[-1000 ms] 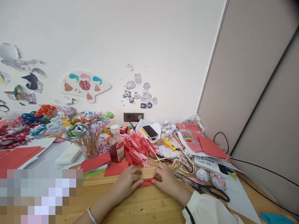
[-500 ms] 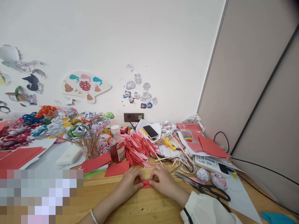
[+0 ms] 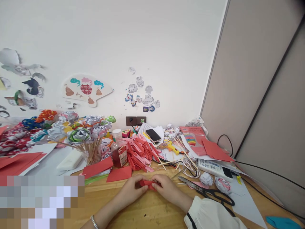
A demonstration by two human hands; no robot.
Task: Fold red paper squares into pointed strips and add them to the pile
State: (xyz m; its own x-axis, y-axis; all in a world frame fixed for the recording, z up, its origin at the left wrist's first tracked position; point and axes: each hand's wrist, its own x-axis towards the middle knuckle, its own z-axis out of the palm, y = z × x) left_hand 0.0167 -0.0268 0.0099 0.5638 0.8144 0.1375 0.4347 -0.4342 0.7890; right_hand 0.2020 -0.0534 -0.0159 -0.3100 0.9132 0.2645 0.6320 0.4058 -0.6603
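Folded red paper (image 3: 148,183) held between two hands, just above or on the near part of the wooden table (image 3: 133,214), contact with the wood being hard to tell; its long axis runs roughly left to right, crosswise to the person, one end pointing into each hand; the left hand (image 3: 132,188) is clamped on the left end between thumb and fingers; the right hand (image 3: 168,188) is clamped likewise on the right end, its fingertips hiding part of the paper.

Just beyond the left hand, a flat red sheet (image 3: 119,174) lies on the table; behind it stands a capped clear bottle (image 3: 116,156), upright, with dark reddish contents in its lower part and a red label facing outward; to the left, a clear jar (image 3: 92,158) holds a bundle of pale sticks, upright to splayed, with paper flowers (image 3: 79,134) above it; to the bottle's right, a heap of folded pink-red strips (image 3: 140,151) lies loose.

Right of the right hand, scissors (image 3: 207,191) lie with blades toward the hands and black handles away; behind them, a beaded string (image 3: 188,168) lies coiled; farther back rest a yellow glue gun (image 3: 173,148) and a phone (image 3: 153,135), screen up.
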